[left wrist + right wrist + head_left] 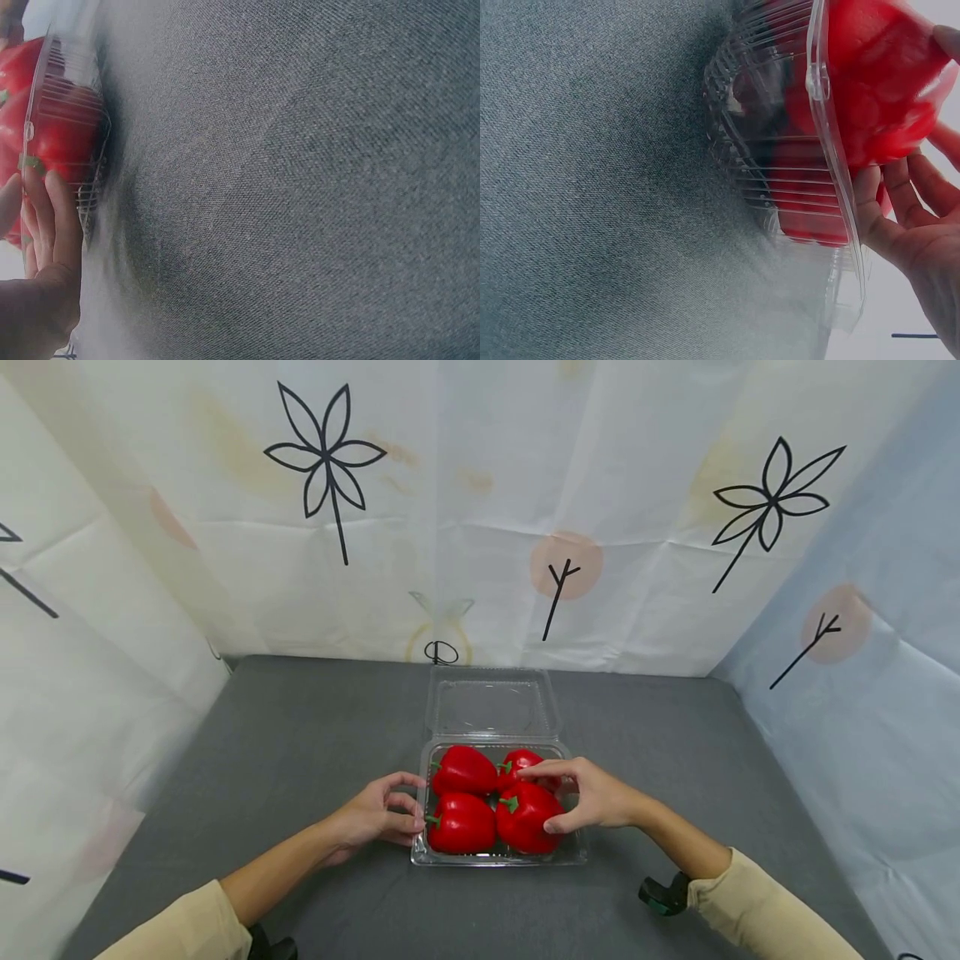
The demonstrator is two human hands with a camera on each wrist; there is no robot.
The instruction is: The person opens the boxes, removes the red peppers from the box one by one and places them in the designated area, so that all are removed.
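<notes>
A clear plastic clamshell container (498,860) holds several red bell peppers, two at the back and two at the front. My right hand (592,793) holds the front right bell pepper (525,827), thumb on its near side and fingers behind it. That pepper stands well above the rim in the right wrist view, where the fingertips (866,184) reach under it. At the container's left side, my left hand (375,818) touches the rim with fairly straight fingers. Close beside those fingers lies the front left bell pepper (461,827). The back right bell pepper (517,764) is partly hidden by my right hand.
The container's lid (491,706) lies folded open toward the back, near the patterned cloth wall (480,527). Grey cloth covers the table (315,727). More light cloth walls rise at the left and right. A dark wrist device (663,893) sits by the right sleeve.
</notes>
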